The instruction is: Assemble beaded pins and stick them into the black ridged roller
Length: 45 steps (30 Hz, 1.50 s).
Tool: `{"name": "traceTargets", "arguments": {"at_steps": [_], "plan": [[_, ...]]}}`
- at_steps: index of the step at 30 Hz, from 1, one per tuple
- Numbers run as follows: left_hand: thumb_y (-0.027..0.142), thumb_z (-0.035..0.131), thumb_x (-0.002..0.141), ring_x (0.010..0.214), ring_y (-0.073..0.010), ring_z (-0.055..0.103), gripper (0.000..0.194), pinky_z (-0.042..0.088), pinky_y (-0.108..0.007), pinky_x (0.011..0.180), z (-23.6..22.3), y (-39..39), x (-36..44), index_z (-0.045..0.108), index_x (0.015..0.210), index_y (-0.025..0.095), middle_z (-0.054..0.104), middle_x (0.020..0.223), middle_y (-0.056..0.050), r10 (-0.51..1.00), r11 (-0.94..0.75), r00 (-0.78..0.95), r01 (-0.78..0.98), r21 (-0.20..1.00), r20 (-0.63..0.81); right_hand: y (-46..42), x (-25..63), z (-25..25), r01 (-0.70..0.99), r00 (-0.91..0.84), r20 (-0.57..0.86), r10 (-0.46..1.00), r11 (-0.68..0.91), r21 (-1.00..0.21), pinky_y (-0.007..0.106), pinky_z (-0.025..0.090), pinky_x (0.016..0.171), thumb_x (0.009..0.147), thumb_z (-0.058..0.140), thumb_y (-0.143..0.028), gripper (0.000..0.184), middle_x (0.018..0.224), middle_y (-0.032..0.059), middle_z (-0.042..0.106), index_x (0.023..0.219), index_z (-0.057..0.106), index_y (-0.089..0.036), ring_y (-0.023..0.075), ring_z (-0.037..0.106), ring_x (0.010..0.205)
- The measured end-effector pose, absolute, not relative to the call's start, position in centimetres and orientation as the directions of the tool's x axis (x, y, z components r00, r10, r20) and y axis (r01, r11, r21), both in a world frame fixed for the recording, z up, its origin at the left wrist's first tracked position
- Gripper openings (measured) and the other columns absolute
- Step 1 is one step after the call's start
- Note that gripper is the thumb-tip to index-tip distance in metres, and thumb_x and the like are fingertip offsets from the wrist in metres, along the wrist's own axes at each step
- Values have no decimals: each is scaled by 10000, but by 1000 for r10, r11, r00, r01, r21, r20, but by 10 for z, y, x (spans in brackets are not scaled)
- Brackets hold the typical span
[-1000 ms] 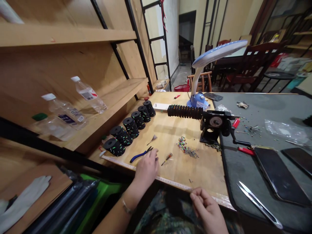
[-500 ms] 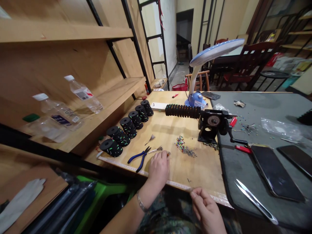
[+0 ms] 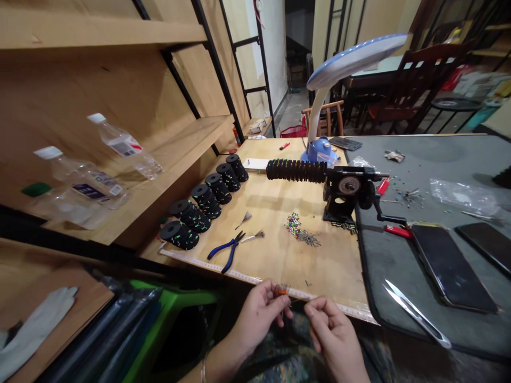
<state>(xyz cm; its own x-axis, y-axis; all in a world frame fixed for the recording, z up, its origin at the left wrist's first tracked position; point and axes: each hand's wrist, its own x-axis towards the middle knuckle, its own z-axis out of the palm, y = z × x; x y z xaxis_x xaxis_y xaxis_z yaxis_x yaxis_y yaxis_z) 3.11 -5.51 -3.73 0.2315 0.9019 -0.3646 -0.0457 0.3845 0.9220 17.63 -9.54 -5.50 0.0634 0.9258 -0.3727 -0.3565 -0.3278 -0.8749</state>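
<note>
My left hand (image 3: 261, 314) is closed around a small bundle of thin wires with an orange part (image 3: 282, 290), at the table's front edge. Just to its right, my right hand (image 3: 329, 327) has thumb and forefinger pinched together; whatever lies between them is too fine to make out. Blue-handled pliers (image 3: 225, 251) rest with handles spread on the wood. Beside their jaws lies a small bundle with a pale stem (image 3: 252, 236), and another wire bundle (image 3: 244, 218) is farther back. A pile of coloured beads and small metal pieces (image 3: 299, 229) sits mid-table.
Black foam spools (image 3: 205, 199) stand in a row on the left. A hand-cranked winder (image 3: 345, 194) carries a black ridged roll (image 3: 296, 171). Behind it stands a lamp (image 3: 319, 151). Tweezers (image 3: 417, 314) and a phone (image 3: 451, 266) lie on the grey mat. Plastic bottles (image 3: 130, 149) lean on the shelf.
My left hand put down the pale-stemmed bundle by the pliers, picked up the orange one and drew it back near my right hand. The pliers now lie spread. My right hand stayed pinched.
</note>
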Motion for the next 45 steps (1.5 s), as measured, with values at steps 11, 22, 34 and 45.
{"name": "traceTargets", "arguments": {"at_steps": [11, 22, 34, 45], "plan": [[408, 691, 757, 488, -80, 506, 321, 401, -157, 379, -54, -78, 44, 475, 731, 171, 528, 637, 35, 923, 340, 191, 5, 940, -335, -95, 165, -70, -325, 17, -351, 936, -327, -888, 173, 214, 374, 676, 705, -646, 494, 363, -108, 416, 679, 556, -174, 43, 310, 320], [251, 607, 811, 526, -98, 532, 160, 446, -200, 484, -58, -85, 42, 492, 740, 167, 543, 638, 20, 948, 230, 185, 162, 960, -259, -97, 167, -68, -228, 35, -362, 932, -345, -911, 185, 240, 380, 639, 724, -649, 510, 380, -82, 453, 685, 598, -157, 61, 368, 335], [396, 755, 717, 573, -89, 553, 364, 485, -202, 505, -53, -84, 43, 477, 813, 180, 546, 742, 29, 900, 408, 216, -117, 905, -378, -99, 165, -69, -279, 28, -390, 920, -368, -887, 174, 260, 378, 650, 694, -682, 527, 386, -100, 433, 706, 553, -178, 54, 345, 334], [447, 789, 674, 586, -106, 584, 393, 501, -240, 591, -49, -83, 39, 570, 768, 134, 613, 686, -1, 820, 551, 302, -186, 813, -487, -102, 168, -74, -314, -26, -444, 896, -429, -847, 158, 188, 365, 635, 696, -698, 545, 343, -126, 384, 708, 530, -184, 33, 269, 316]]}}
